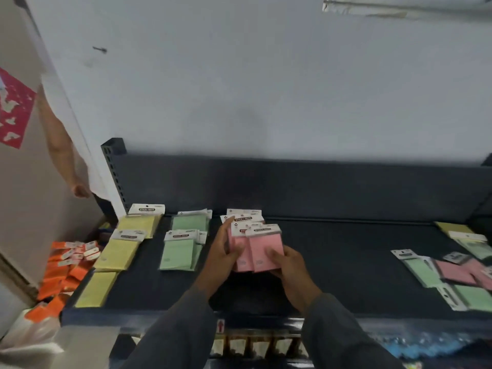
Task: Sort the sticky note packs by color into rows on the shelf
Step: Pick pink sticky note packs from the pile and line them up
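Both hands, the left hand [222, 251] and right hand [288, 262], are gripping overlapping pink packs [259, 246] over the dark shelf [332, 262], right of the green row [183, 241], where the loosely fanned bundle is at risk of slipping and scattering.

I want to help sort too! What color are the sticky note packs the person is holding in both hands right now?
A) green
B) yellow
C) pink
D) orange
C: the left hand and right hand both grip pink packs over the shelf.
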A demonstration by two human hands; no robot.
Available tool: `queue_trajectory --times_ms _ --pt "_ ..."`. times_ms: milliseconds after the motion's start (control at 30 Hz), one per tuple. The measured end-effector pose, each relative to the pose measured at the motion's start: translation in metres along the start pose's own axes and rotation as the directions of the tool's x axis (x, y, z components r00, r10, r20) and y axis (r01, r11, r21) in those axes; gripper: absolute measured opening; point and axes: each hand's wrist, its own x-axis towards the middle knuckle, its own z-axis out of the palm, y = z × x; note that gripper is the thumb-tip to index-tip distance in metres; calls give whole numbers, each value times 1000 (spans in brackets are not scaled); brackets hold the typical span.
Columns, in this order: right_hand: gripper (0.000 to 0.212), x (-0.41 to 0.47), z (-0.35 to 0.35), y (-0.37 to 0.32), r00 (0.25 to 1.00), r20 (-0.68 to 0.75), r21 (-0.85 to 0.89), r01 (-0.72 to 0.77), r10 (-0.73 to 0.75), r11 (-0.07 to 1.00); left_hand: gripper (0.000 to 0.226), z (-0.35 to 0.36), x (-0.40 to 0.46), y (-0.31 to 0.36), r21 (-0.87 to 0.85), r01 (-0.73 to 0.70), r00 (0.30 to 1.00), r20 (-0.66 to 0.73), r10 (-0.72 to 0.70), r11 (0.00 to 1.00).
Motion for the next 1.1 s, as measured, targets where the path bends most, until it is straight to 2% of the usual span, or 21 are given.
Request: queue_trajectory --times_ms 167,300,467,600,700,800,900,967,1033,1100 --pt "24 19 9 -7 998 -62 100 -3 9 995 65 0 29 3 6 -3 1000 7 3 1000" --pt "27 37 11 -2 990 -139 132 20 -1 991 48 -10 50 4 30 28 997 -69 -26 999" --pt "25 50 1 10 973 -229 272 24 40 962 74 -19 79 -8 134 36 982 -188 -11 990" --pt "25 56 -9 13 966 -254 312 39 44 949 60 -12 97 -30 279 56 984 -181 -5 959" --pt "24 60 -15 12 962 -270 295 41 42 955 47 -8 109 -47 509 83 988 -154 -5 857" --pt "22 60 -15 11 963 -268 264 39 35 964 43 -12 114 -66 715 55 980 -171 99 697" --pt "22 61 -10 13 968 -251 248 34 30 968 35 -13 106 -62 790 -15 940 -198 278 613" --pt "22 62 -6 15 970 -240 248 26 36 968 32 -13 94 -53 842 -79 915 -151 374 534" --pt "24 63 1 19 975 -217 249 20 35 968 40 -13 76 -43 858 -101 917 -117 382 504" --pt "25 62 10 22 981 -194 239 15 33 971 44 -13 62 -36 852 -65 945 -115 306 520"
